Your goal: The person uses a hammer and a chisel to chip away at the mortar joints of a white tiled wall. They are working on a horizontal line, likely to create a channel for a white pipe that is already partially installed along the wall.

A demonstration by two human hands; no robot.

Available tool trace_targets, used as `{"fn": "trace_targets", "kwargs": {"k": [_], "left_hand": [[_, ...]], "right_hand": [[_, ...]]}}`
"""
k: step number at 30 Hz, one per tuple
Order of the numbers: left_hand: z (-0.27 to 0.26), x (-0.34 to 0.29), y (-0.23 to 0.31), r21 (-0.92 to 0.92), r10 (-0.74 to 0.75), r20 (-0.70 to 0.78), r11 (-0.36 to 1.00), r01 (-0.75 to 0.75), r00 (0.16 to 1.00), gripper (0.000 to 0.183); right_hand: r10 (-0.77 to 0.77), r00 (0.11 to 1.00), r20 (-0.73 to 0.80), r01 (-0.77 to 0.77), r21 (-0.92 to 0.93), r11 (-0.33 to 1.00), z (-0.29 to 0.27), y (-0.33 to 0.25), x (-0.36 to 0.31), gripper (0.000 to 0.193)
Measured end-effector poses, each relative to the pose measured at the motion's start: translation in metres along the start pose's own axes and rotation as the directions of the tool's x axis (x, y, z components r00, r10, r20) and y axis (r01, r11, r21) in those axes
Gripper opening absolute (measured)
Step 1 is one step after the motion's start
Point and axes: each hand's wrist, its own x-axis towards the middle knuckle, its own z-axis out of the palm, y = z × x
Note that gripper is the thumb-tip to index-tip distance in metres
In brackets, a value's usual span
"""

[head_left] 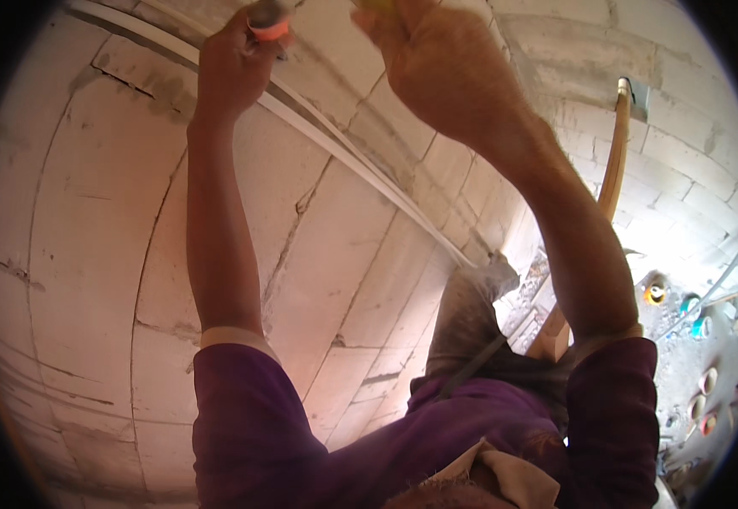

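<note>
My left hand [237, 72], raised near the top edge, is closed around a dark, round-ended thing with an orange band [269, 30]; its exact kind does not show. To the right, my right hand [437, 72] is also raised and curled, slightly blurred. A bit of something yellow [377, 5] shows at its fingers, mostly cut off by the picture's upper edge. Behind both hands is a wall of pale blocks [89, 220]. A long whitish strip [343, 151] runs diagonally along it, passing behind my left hand.
A wooden pole [615, 161] stands at the right, by a small opening in the far block wall [683, 170]. Below it a wooden piece [549, 339] shows beside my leg. Several cans or rolls, one orange [655, 293], lie on the littered floor at the right.
</note>
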Motion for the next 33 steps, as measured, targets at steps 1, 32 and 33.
{"fn": "trace_targets", "kwargs": {"k": [1,32,33], "left_hand": [[-0.003,-0.005,0.0,0.0,-0.02,-0.013,1.0,0.02,1.0,0.034],[-0.029,0.031,0.013,-0.021,0.03,0.088,0.999,-0.029,0.996,0.028],[-0.029,0.029,0.012,0.011,0.031,0.098,0.999,-0.032,0.995,0.028]], "right_hand": [[-0.099,0.99,-0.103,0.106,0.062,0.992,-0.002,-0.011,-0.002,0.026],[0.358,0.924,-0.134,-0.334,0.172,0.927,-0.048,0.015,-0.046,0.043],[0.316,0.94,-0.131,-0.294,0.158,0.942,-0.048,0.012,-0.044,0.041]]}}
